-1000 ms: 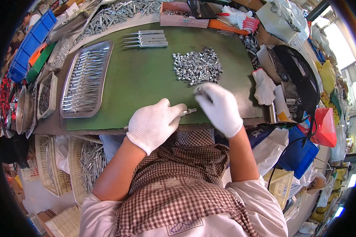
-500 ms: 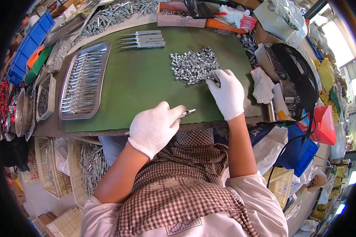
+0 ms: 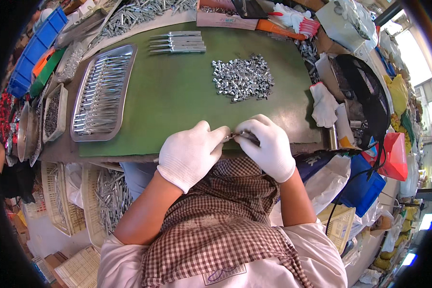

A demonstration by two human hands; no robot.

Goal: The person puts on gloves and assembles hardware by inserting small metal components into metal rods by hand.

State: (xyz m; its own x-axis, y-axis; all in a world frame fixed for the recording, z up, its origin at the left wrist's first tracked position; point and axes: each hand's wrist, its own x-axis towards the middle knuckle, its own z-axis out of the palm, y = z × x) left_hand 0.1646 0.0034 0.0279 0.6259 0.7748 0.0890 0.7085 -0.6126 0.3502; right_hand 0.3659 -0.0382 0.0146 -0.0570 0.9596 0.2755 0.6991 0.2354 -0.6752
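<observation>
Near the clock's centre, over the close edge of the table (image 3: 168,101), the gloved left hand (image 3: 189,151) is wrapped round a metal rod (image 3: 226,139); the gloved right hand (image 3: 271,149) pinches a partly hidden metal piece (image 3: 251,138) at the rod's tip. The hands are nearly together; whether rod and piece are joined, I cannot tell. Holding the rod still and keeping the piece in line with it would probably help. The tabletop is green. On it, a pile of metal bits (image 3: 242,77) lies at one o'clock, a row of rods (image 3: 189,42) at eleven, a tray (image 3: 95,138) of more at ten. Around it, the room is cluttered: a crate (image 3: 88,197) at eight, a blue bin (image 3: 367,192) near four.
</observation>
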